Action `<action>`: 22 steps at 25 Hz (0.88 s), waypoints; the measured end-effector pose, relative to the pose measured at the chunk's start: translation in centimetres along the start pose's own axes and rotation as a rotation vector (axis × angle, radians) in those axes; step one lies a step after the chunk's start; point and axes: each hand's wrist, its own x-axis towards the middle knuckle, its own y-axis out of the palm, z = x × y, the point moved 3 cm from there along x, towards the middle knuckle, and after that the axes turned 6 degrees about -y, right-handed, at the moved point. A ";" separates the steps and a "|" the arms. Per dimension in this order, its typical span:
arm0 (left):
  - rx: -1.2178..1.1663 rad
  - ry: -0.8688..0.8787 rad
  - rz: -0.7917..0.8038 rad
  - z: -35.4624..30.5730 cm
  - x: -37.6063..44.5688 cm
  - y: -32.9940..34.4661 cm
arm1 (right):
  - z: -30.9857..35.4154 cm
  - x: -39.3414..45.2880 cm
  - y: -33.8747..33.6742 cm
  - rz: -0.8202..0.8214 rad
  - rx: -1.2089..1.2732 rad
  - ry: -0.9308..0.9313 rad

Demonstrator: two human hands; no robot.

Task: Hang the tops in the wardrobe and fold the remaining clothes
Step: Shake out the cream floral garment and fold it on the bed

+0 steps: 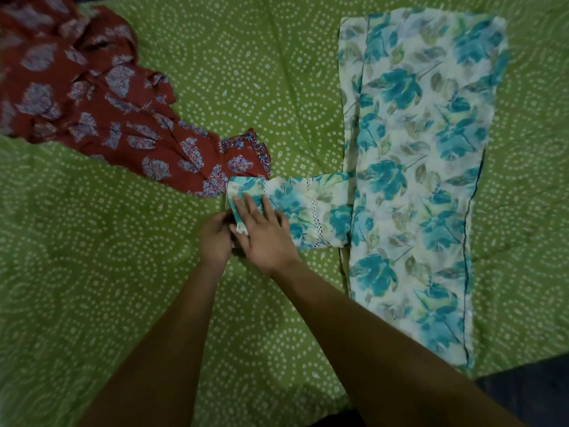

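The floral top (421, 167) lies flat on the bed (92, 288), on its right part, with its length running away from the person. It looks already smoothed, and its far side seems folded in along a straight edge. One sleeve (308, 211) sticks out to the left from the body of the top, and both hands work at the end of this sleeve.

The right hand (264, 235) lies flat on the cuff with the fingers straight and spread, and presses the cloth down. The left hand (215, 238) is just beside it and touches it; its fingers are curled at the edge of the cuff, and they seem to pinch the cloth, but the right hand hides part of this, so I am not fully sure.

The red garment (92, 97) lies crumpled on the left part of the bed, and its hem reaches up to the cuff of the sleeve. Nobody has touched it into order yet, as far as I can judge.

So the task is, I think, at an early stage. The floral top is only being laid out or folded, the sleeve is not yet brought in, and the red garment is still waiting. No wardrobe and no hanger are in view, so hanging is not yet done for these two pieces.
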 end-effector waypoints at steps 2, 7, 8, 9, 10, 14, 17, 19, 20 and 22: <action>-0.328 -0.281 0.025 0.3 0.1 -0.1 | 0.0 0.1 0.9 0.096 0.011 -0.051; 0.248 -0.095 -0.103 -1.3 0.4 1.3 | -6.2 -0.5 -5.3 -0.385 -0.142 0.242; 0.380 -0.040 -0.138 -1.3 0.2 1.6 | -8.2 -0.7 -6.2 -0.350 -0.234 0.331; 0.432 -0.001 -0.184 -1.2 0.1 1.7 | -9.8 -0.8 -7.1 -0.287 -0.308 0.391; 0.440 0.024 -0.230 -1.2 -0.2 1.6 | -10.9 -0.7 -7.7 -0.224 -0.365 0.394; 0.410 0.104 -0.274 -1.0 -0.4 1.8 | -13.0 1.5 -9.0 -0.009 -0.511 0.180; 0.398 0.119 -0.262 -0.6 -0.3 1.9 | -13.4 2.9 -10.2 -0.031 -0.481 0.180; 0.384 0.127 -0.267 0.0 -0.5 1.8 | -13.8 3.1 -10.4 -0.126 -0.410 0.263; 0.372 0.126 -0.269 0.0 -0.8 1.6 | -13.9 2.8 -10.3 -0.195 -0.360 0.296; 0.295 0.099 -0.247 -0.2 -1.1 1.7 | -13.9 1.6 -9.8 -0.369 -0.240 0.327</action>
